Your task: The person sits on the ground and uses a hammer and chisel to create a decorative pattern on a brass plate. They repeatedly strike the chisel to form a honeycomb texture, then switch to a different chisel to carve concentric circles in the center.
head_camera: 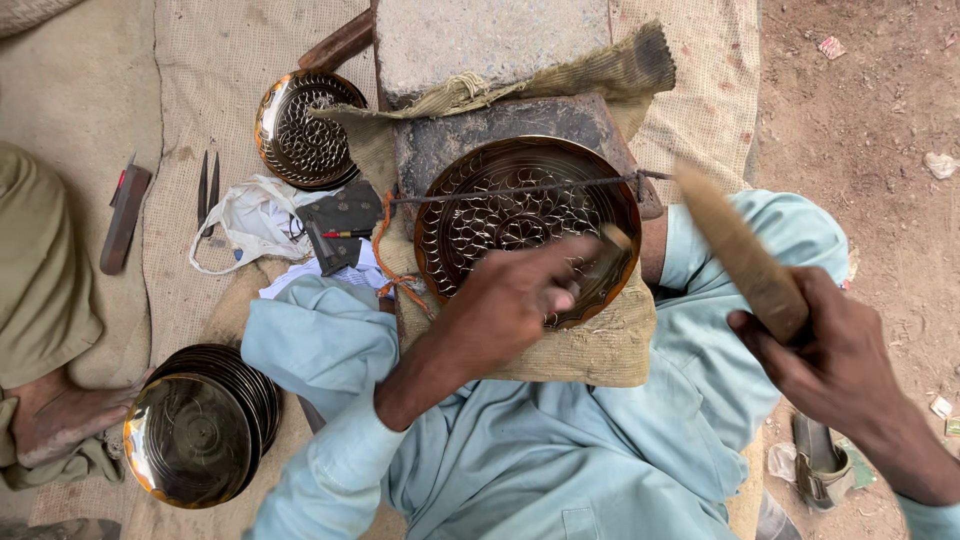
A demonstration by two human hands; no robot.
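Engraved brass plate (520, 225) resting on a padded block at the centre, pinned under a taut cord (520, 188). Left hand (515, 300) pressed on the rim at five o'clock, fingers pinched together on a small chisel (612, 240). Right hand (825, 350) at three o'clock, clamped around a raised wooden mallet (740, 250). Mid-engraving, seemingly; calls next for a clean strike on the chisel head, tip kept steady. Finished plate (305, 130) at eleven o'clock, stacked plates (200, 425) at eight o'clock, scissors (208, 190) beside a white cloth (250, 220).
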